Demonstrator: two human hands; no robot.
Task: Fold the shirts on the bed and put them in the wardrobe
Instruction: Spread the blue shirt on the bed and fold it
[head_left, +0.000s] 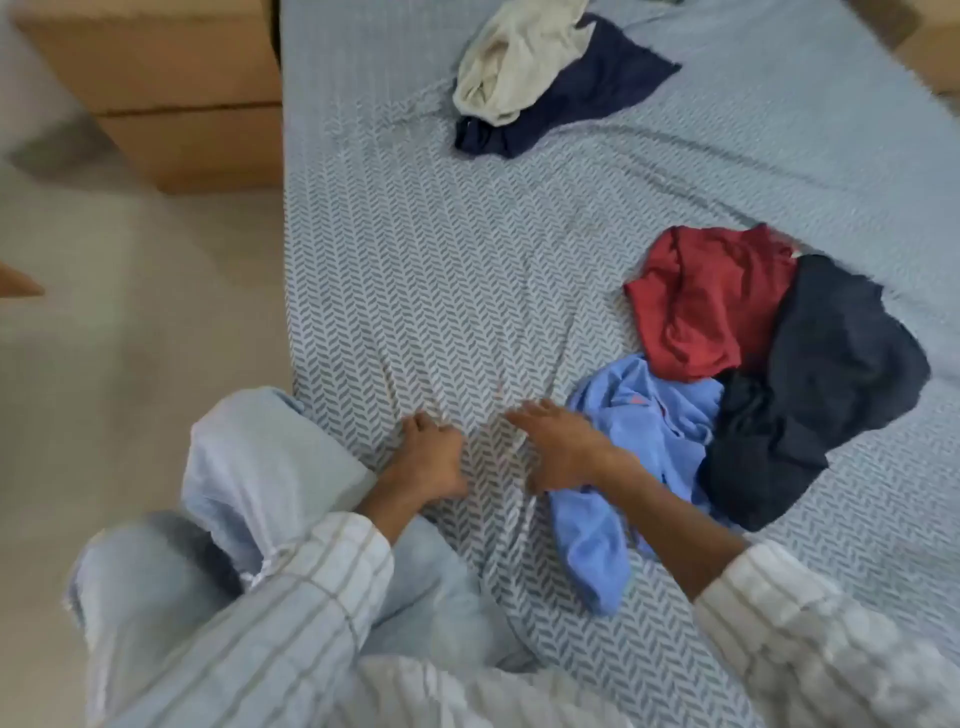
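From the head camera, the bed (519, 260) fills most of the view, covered in a pale blue sheet with a grey herringbone pattern, wrinkled into ridges near the hands.

The shirts lie unfolded in two heaps. The nearer heap sits at the right of the bed: a light blue shirt (623, 452) crumpled at its near-left edge, with one part trailing toward the person; a red shirt (711, 301) bunched just beyond it; and a dark navy shirt (821, 384) spread at the right, overlapping both. Well apart, at the far end of the bed, a cream shirt (519, 57) lies rumpled on top of a second dark blue shirt (587, 104).

The left hand (431, 457) rests on the sheet with fingers curled, apparently bunching the fabric; blur makes the grip uncertain. The right hand (556, 447) lies with fingers extended and loosely spread over the sheet, its wrist over the edge of the light blue shirt, holding nothing. Both arms wear striped sleeves.

A wooden drawer unit (171, 104) stands on the floor beside the bed at the upper left.
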